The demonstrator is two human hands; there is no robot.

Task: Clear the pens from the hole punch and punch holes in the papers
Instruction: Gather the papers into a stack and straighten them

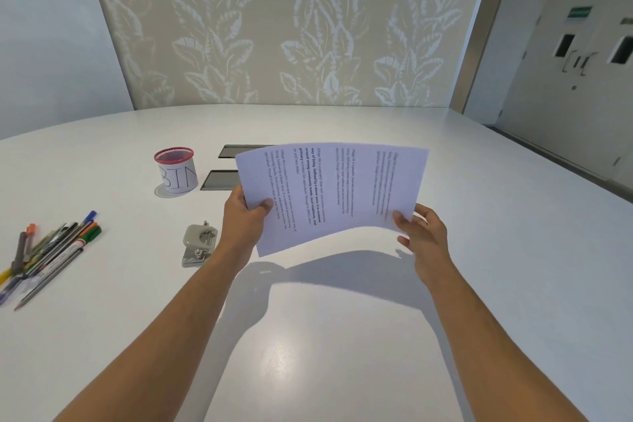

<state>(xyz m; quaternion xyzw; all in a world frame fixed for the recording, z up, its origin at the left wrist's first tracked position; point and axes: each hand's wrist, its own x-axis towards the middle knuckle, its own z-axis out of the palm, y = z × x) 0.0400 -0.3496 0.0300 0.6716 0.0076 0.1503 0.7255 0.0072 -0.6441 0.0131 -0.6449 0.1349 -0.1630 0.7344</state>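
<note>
Both bare forearms reach up from the bottom edge over the white table (342, 336), which carries their shadow and that of the sheets. Left hand (244, 216) is closed on the near left corner of the printed papers (329, 192), thumb on top of the page and fingers hidden beneath. Right hand (423, 233) pinches the near right corner, thumb on the printed face and the other fingers curled behind. Held between the two hands, the papers are lifted clear of the table and bowed into an arch, the lines of text running away from the camera; it looks like more than one sheet, though the edges are too fine to count.

Just left of the left wrist, the grey hole punch (199, 245) sits on the table with nothing on it. Well to its left, by the table edge, lies a loose heap of pens (51, 253), markers and a pencil. Farther back stands a red-rimmed mesh cup (176, 171) wrapped in paper lettered "BIN". Beside it, two dark cable hatches (221, 179) are set into the tabletop, partly covered by the papers.
</note>
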